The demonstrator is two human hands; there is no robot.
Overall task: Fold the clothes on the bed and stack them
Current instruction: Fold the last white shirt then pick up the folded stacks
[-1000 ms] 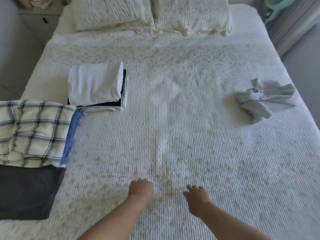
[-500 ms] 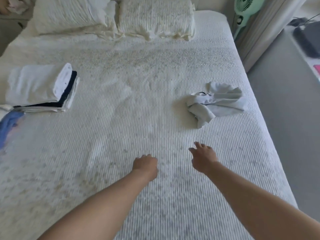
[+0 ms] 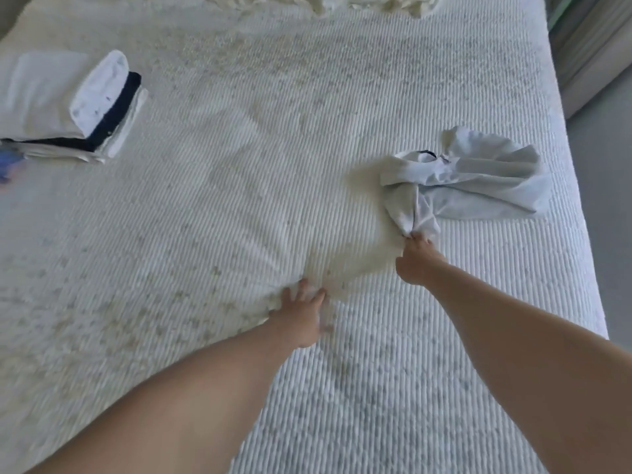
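Note:
A crumpled pale grey garment (image 3: 478, 176) lies on the right side of the white ribbed bed (image 3: 239, 200). My right hand (image 3: 415, 261) reaches forward and pinches the garment's near corner, which is drawn out toward me. My left hand (image 3: 302, 314) presses flat on the bedcover in the middle, fingers spread, holding nothing. A stack of folded clothes (image 3: 71, 107), white on top with a dark navy layer beneath, sits at the far left.
Pillows (image 3: 342, 1) line the head of the bed at the top edge. The bed's right edge drops to a grey floor (image 3: 602, 234). A bit of blue cloth (image 3: 8, 164) shows at the left border.
My view swung right and closer. My right hand went forward and took hold of the grey garment's corner. My left hand opened from a fist and pressed flat on the bedcover.

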